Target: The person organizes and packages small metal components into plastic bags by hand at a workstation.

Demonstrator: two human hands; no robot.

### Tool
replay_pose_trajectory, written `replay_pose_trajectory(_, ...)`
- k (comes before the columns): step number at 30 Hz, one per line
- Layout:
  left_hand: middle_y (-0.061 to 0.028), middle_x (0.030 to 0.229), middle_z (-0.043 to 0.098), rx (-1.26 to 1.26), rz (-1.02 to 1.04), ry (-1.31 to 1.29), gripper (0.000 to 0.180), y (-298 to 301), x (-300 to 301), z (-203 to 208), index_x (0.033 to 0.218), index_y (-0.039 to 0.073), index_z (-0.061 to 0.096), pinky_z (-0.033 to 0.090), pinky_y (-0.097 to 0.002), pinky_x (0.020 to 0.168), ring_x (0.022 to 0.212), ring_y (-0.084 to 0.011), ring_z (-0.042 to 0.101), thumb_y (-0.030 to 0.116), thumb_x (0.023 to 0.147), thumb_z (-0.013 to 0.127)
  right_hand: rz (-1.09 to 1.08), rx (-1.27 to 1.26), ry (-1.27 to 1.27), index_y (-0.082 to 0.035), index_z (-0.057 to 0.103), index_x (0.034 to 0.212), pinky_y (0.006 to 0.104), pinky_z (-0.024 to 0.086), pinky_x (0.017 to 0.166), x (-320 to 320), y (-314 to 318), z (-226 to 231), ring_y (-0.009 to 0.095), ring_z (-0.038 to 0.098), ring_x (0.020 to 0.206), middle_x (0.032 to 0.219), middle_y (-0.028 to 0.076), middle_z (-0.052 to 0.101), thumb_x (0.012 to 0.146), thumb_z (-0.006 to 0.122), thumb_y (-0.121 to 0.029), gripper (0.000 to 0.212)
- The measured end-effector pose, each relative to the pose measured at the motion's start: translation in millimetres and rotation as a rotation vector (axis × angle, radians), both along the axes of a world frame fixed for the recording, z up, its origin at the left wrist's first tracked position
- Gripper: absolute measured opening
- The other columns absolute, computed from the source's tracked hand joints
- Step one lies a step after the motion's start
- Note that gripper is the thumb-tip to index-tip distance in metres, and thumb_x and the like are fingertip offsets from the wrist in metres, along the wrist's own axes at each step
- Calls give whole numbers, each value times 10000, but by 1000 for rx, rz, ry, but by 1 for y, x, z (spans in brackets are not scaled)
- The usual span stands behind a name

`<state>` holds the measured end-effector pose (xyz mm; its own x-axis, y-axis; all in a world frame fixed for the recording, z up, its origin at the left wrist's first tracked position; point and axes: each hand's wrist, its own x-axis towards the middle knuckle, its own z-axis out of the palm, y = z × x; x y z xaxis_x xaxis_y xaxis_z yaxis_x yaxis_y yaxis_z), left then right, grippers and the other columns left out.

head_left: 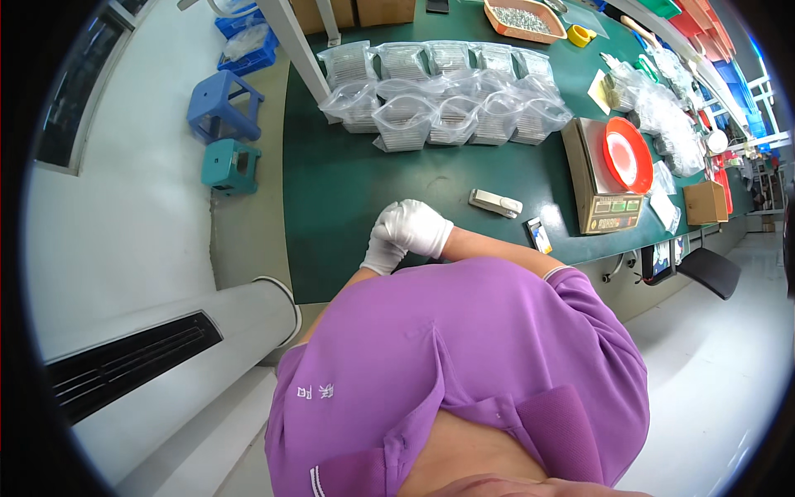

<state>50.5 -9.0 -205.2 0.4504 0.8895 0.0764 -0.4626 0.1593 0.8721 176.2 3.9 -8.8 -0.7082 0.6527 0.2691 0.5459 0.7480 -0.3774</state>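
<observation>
Head view: the white-gloved left hand (pixel 384 245) and right hand (pixel 422 227) are clasping together, fingers curled, left of the stapler (pixel 495 203); whether they are holding anything, I cannot tell. The stapler is lying on the table (pixel 348 182), its long axis running left to right, its right end slanting nearer the person; the right hand is resting closer to it. Beyond it, filled clear bags (pixel 403 123) are forming rows. Nearer the person than it, a small box (pixel 539 235) is showing a coloured label, and a purple shirt (pixel 513 331) is bearing small white characters.
</observation>
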Motion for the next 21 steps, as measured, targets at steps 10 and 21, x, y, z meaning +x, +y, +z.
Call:
replay_pose_trajectory(10, -70, 1083, 615, -17, 143, 512, 412, 0, -14, 104, 1141, 30, 585, 433, -269, 863, 964, -108, 550, 351, 885, 554, -395, -435, -68, -108, 609, 945, 384, 491, 703, 68, -11, -7, 319, 603, 807, 831, 107, 623, 659, 693, -248, 329)
replay_pose_trajectory(21, -47, 884, 667, 41, 319, 655, 373, 5, -17, 108, 908, 35, 658, 459, -267, 775, 836, -133, 608, 395, 861, 572, -376, -301, 359, -67, 623, 828, 367, 476, 709, 66, -15, -41, 294, 577, 816, 857, 85, 608, 644, 638, -54, 185)
